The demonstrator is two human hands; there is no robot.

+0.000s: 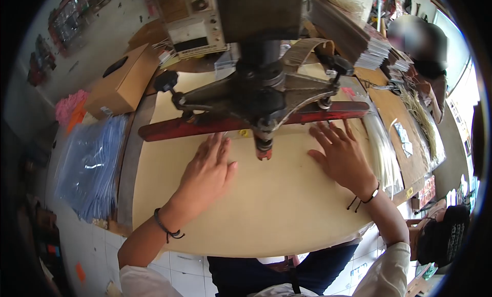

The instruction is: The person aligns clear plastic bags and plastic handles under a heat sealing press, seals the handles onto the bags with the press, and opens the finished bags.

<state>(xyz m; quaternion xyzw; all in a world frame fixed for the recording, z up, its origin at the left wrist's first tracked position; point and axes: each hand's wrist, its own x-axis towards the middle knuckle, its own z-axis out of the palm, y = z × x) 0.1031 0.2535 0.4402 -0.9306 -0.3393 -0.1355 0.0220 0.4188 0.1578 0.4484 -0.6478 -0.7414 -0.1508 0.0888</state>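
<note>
My left hand (207,166) lies flat on a large tan sheet (246,210), fingers stretched out and close together. Its fingertips reach the near edge of a long red bar (192,126). Farther right, my right hand (341,156) is also palm down on the sheet with its fingers spread. The tips of those fingers are at the bar too, partly under its edge. Above the sheet stands a dark metal press head (256,94) with side arms and knobs, joined to the bar. Neither hand holds anything that I can see.
To the left are a stack of bluish clear plastic sleeves (89,166) and a cardboard box (125,81). Clear plastic strips (382,153) lie along the right edge, near scissors (387,86). Stacked sheets (353,38) stand behind. Another person (430,56) is at the upper right.
</note>
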